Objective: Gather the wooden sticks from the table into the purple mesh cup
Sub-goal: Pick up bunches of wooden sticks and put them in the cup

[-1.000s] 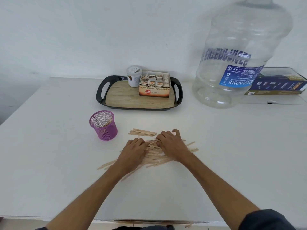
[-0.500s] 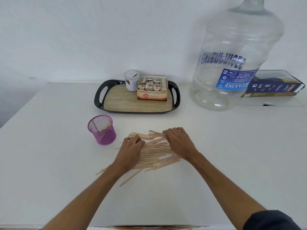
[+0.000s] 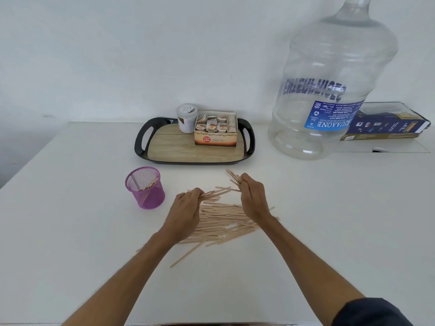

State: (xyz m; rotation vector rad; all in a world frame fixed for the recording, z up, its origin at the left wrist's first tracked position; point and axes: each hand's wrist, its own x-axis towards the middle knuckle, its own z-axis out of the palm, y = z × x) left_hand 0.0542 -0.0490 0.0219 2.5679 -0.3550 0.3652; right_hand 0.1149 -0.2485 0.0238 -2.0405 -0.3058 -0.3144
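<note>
White table (image 3: 70,243): an empty clear water jug (image 3: 329,95) is stood at the far right; a black tray (image 3: 141,147) is set by the wall. Loose wooden sticks (image 3: 223,220) are spread mid-table between both hands. Purple mesh cup (image 3: 146,188), upright, just left of the sticks. Left hand (image 3: 186,212) is curled around several sticks; right hand (image 3: 253,198) is clenched on a small bunch

Wooden sticks (image 3: 221,220) beside purple cup (image 3: 146,187)

Mesh cup (image 3: 146,188) left of stick pile (image 3: 221,222), tray (image 3: 195,147) behind, water jug (image 3: 329,90) right of tray
</note>
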